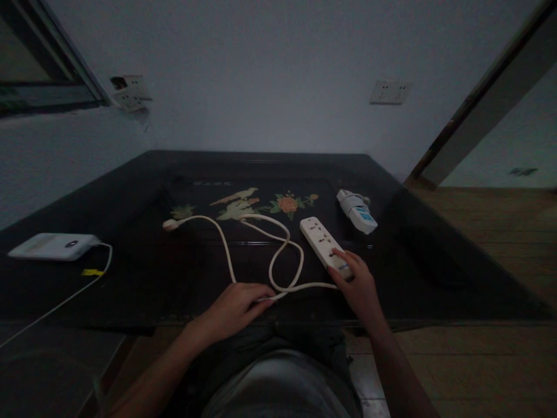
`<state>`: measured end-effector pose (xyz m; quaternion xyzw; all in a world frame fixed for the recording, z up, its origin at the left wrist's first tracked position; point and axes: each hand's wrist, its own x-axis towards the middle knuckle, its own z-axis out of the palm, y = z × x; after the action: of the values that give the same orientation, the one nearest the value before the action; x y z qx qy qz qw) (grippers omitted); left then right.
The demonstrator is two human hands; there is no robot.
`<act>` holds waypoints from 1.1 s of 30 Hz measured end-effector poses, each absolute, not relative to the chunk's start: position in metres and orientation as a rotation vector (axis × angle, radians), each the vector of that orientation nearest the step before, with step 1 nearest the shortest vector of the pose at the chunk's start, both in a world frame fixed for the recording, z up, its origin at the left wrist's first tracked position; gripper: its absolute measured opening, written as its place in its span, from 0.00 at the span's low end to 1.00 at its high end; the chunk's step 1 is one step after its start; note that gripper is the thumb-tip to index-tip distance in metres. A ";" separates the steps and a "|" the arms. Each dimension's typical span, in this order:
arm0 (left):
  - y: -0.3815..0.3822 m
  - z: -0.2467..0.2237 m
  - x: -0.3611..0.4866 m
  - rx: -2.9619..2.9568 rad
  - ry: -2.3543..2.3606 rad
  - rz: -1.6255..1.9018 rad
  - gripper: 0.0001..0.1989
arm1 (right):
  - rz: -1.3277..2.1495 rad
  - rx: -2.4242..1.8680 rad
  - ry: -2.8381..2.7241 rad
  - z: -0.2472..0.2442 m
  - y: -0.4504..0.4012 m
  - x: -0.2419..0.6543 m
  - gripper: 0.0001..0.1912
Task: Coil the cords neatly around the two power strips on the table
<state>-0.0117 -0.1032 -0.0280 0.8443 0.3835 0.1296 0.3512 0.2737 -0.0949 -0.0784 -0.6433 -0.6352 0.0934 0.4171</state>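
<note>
A white power strip (319, 238) lies at a slant on the dark table, its sockets facing up. My right hand (357, 281) grips its near end between thumb and fingers. From that end a white cord (300, 255) runs left in loose loops. My left hand (239, 307) is closed on the cord near the table's front edge, thumb against the fingers. The cord's plug (170, 224) rests on the table farther left, beyond my left hand.
A second power strip (363, 219), its cord wound round it, lies to the right. On the left sits a white device (56, 247) with a thin cable and a yellow tag (92, 272). The wall behind carries sockets (389, 92); those at left (130, 93) hang loose.
</note>
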 end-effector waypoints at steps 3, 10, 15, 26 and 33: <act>-0.103 -0.026 -0.009 2.156 1.011 0.318 0.11 | 0.055 -1.571 -1.624 -0.065 -0.100 0.268 0.17; -0.105 -0.026 -0.001 2.168 0.996 0.313 0.14 | 0.427 -1.242 -2.175 -0.021 -0.127 0.219 0.08; -0.105 -0.027 -0.001 2.149 1.009 0.333 0.14 | 0.526 -1.250 -2.252 -0.022 -0.117 0.204 0.06; -0.065 -0.032 -0.035 2.408 1.376 0.311 0.14 | 0.772 -0.741 -0.998 0.023 -0.102 0.274 0.08; 0.000 -0.033 -0.090 2.468 1.559 0.441 0.15 | 0.894 -0.642 -0.846 0.019 -0.094 0.298 0.11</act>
<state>-0.0896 0.0004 -0.0329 0.8322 0.5257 0.1487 0.0947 0.2983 -0.0942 0.0190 -0.2957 -0.3899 0.4118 0.7687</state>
